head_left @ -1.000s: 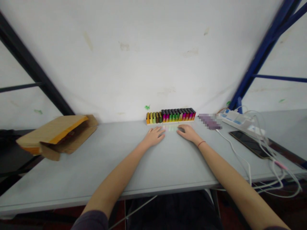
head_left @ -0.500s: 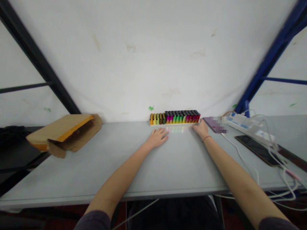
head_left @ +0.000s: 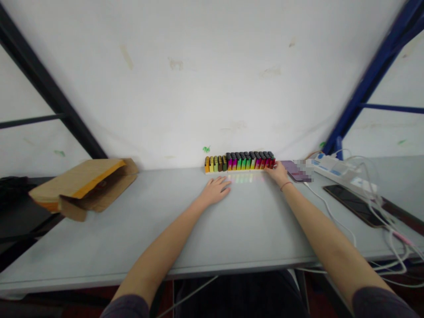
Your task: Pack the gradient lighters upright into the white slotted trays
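Observation:
Upright lighters in several colours stand in tight rows along the wall. A shorter group of yellow, green and brown lighters [head_left: 215, 164] is on the left. Right beside it, touching, is a longer group of purple, green, yellow and red lighters [head_left: 250, 161] with black tops. Both groups sit in low white trays [head_left: 239, 171]. My left hand [head_left: 214, 191] lies on the table in front of the left group, fingers spread and holding nothing. At the right end of the long group, my right hand [head_left: 278, 174] grips the tray corner, thumb in front; some fingertips are hidden.
An opened cardboard box [head_left: 82, 183] rests on the grey table [head_left: 139, 238] at the left. To the right are a purple phone [head_left: 291, 170], a dark phone [head_left: 353, 205] and a white power strip [head_left: 341, 174] with tangled cables. The white wall [head_left: 212, 88] closes the back.
My right hand has moved slightly left, its fingers now over the right end of the long lighter group. My left hand stays in place. The whole view has shifted a little.

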{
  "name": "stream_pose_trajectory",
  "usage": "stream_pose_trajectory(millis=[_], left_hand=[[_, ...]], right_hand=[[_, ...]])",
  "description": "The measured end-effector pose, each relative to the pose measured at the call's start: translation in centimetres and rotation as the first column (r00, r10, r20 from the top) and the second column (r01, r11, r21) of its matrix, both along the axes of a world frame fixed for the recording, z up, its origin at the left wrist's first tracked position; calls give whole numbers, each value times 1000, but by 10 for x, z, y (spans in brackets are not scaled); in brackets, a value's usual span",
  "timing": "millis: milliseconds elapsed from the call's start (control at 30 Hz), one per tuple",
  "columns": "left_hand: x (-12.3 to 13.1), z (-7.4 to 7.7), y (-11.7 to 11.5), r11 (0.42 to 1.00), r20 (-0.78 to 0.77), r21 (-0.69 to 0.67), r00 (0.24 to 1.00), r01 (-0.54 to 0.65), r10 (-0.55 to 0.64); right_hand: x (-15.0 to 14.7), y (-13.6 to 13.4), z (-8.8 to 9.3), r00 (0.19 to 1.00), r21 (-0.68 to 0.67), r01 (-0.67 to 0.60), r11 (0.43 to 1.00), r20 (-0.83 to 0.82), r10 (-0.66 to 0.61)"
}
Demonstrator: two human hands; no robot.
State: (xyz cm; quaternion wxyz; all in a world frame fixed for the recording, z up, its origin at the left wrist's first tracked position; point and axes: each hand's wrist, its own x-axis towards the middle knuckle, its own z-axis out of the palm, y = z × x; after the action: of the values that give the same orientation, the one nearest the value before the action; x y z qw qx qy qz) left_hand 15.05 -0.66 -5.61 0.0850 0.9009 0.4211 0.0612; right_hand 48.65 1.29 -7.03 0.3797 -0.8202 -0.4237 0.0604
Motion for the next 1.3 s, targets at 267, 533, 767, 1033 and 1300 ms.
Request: stream_pose_trajectory(millis=[267, 533, 767, 1033, 1300], left_hand=[[0, -2, 1, 1000, -27, 29, 1000, 5, -4], [0, -4, 2, 999, -22, 45, 1000, 10, -9], [0, -4, 2, 1000, 20, 1, 1000, 8, -8], [1, -2, 1, 1000, 40, -10, 999, 7, -6], [0, -7, 5, 1000, 90, 16, 996, 11, -12]], right_hand=[[14, -15, -3, 976, 74, -160, 984, 160, 146], [8, -29, -9, 976, 12, -131, 991, 176, 127], [16, -21, 2, 964, -89, -250, 964, 67, 256], [19, -58, 10, 950, -90, -288, 953, 98, 297], [17, -110, 12, 879, -70, -467, 881, 73, 472]])
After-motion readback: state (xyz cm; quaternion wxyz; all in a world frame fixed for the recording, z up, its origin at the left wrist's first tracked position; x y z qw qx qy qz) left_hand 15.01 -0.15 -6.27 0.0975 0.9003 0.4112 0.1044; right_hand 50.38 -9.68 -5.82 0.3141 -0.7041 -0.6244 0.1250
